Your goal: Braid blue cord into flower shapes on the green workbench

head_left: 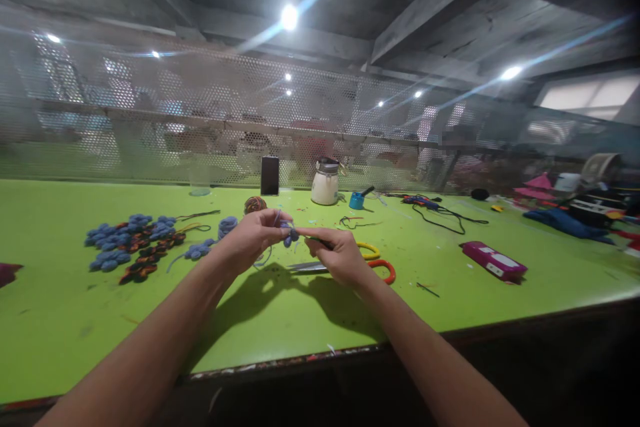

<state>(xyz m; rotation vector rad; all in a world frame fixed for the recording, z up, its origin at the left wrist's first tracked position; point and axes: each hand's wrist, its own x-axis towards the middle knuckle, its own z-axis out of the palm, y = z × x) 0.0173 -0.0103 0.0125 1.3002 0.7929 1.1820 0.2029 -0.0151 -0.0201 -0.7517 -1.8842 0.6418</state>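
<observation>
My left hand (257, 235) pinches a small blue-purple crochet piece (289, 236) above the middle of the table. My right hand (341, 255) is closed around a thin crochet hook (320, 243); its dark handle shows, and its tip meets the piece. A strand of blue yarn loops up over the left fingers. Below the right hand lie scissors (384, 271) with one orange and one yellow handle loop, partly covered. Left of the left hand are a blue yarn ball (227, 227), a single blue crochet flower (199, 249) and a multicoloured yarn ball (255, 205).
Several blue crochet flowers (107, 237) and dark-orange ones (145, 261) lie at left. A phone (270, 176), a cream jug (325, 183) and a blue pot (357, 200) stand along the back. At right are a magenta box (494, 261) and a black cord (450, 217).
</observation>
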